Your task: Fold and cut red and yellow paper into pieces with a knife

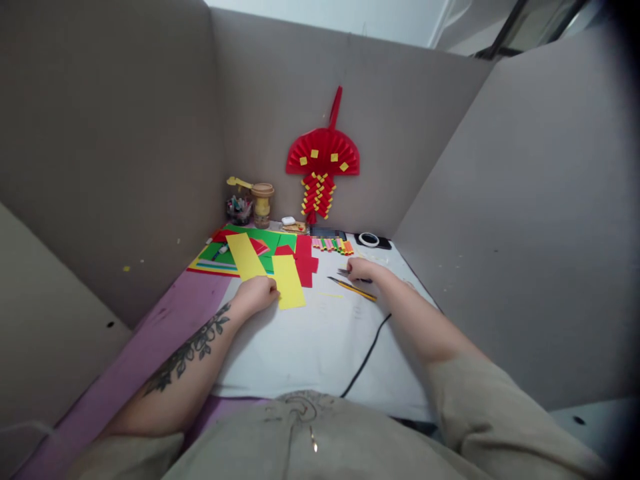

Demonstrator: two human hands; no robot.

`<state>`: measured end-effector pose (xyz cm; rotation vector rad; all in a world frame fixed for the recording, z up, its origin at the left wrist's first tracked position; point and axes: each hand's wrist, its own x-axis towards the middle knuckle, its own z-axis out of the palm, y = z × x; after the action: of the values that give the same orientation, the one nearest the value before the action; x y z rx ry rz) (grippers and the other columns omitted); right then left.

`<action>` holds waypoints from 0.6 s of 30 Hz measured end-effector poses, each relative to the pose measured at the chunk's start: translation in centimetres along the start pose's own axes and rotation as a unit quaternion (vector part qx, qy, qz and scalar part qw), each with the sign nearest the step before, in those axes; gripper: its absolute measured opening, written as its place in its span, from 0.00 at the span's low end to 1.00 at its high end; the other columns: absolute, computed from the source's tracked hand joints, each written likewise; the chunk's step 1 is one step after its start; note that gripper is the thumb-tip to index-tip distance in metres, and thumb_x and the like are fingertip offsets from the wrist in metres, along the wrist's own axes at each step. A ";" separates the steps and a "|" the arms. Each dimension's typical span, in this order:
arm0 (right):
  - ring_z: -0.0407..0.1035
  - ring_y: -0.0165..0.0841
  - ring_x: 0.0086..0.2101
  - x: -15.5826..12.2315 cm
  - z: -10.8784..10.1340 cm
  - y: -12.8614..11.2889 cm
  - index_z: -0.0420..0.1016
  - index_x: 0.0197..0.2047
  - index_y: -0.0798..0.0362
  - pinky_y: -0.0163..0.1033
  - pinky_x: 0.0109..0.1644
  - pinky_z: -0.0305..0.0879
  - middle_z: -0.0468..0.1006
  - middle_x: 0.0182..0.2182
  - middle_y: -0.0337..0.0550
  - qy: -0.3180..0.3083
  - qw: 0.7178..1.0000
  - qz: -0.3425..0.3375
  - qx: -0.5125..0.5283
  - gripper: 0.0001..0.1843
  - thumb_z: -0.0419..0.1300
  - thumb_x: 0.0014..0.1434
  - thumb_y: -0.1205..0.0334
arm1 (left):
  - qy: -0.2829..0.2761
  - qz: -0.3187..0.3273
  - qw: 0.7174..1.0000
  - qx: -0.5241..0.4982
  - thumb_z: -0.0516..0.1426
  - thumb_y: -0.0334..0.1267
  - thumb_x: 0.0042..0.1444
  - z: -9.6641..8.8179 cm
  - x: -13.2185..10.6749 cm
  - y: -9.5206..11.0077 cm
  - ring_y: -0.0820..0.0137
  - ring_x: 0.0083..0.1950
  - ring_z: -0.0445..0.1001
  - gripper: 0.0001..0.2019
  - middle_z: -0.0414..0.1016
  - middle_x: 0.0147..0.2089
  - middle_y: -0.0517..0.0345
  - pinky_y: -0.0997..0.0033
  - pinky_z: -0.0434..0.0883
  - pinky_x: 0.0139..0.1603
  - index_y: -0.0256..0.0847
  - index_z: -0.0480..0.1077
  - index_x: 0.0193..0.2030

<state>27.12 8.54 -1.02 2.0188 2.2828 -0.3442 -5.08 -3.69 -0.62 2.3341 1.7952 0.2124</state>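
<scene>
My left hand [259, 293] rests on the white work surface [320, 340], fingers curled against the left edge of a yellow paper strip [290, 281]. A second yellow strip [245, 257] lies just beyond it. My right hand [361, 269] reaches forward, fingers curled over dark scissors [345, 273] that lie on the surface. A yellow pencil [353, 288] lies just in front of that hand. Red paper pieces [305, 261] sit behind the yellow strip.
Green and red paper sheets [235, 250] are stacked at the back left. Small coloured paper rolls [334, 245], a tape roll [369, 239] and a jar [262, 203] stand at the back. A red paper fan ornament [323, 167] hangs on the cardboard wall. A black cable [367, 357] crosses the surface.
</scene>
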 end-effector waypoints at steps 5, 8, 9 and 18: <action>0.66 0.29 0.25 -1.3 0.3 1.1 0.74 0.28 0.55 0.31 0.29 0.57 0.74 0.23 0.37 0.002 0.998 -0.026 0.050 0.09 0.65 0.38 0.69 | 0.011 -0.032 0.998 -0.054 0.52 0.43 0.53 0.4 0.2 -0.5 0.63 0.37 0.73 0.10 0.76 0.36 0.51 0.72 0.60 0.29 0.40 0.70 0.35; 0.67 0.30 0.28 -2.2 -0.1 1.4 0.74 0.29 0.55 0.31 0.30 0.58 0.75 0.26 0.38 0.057 0.994 -0.023 0.088 0.05 0.61 0.44 0.65 | 0.026 -0.056 0.994 -0.089 0.52 0.42 0.53 0.9 0.5 -0.7 0.65 0.36 0.73 0.12 0.76 0.37 0.50 0.71 0.61 0.30 0.39 0.66 0.42; 0.68 0.31 0.30 -2.5 -0.4 1.5 0.74 0.32 0.55 0.32 0.32 0.59 0.75 0.29 0.39 0.094 0.990 -0.013 0.105 0.07 0.59 0.48 0.62 | 0.028 -0.061 0.993 -0.094 0.51 0.41 0.54 1.1 0.6 -0.8 0.65 0.36 0.73 0.12 0.75 0.37 0.51 0.71 0.61 0.30 0.39 0.65 0.43; 0.70 0.30 0.32 -3.7 -5.1 2.9 0.60 0.32 0.51 0.35 0.34 0.66 0.74 0.30 0.39 0.332 0.656 0.004 0.678 0.11 0.58 0.53 0.55 | 0.058 -0.095 0.970 -0.217 0.51 0.40 0.55 1.9 1.4 -0.9 0.69 0.31 0.73 0.17 0.75 0.36 0.53 0.73 0.64 0.29 0.37 0.57 0.50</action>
<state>30.98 6.36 4.35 3.0731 2.6112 -2.2226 -5.11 -2.24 -2.67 1.8692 1.7898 0.6510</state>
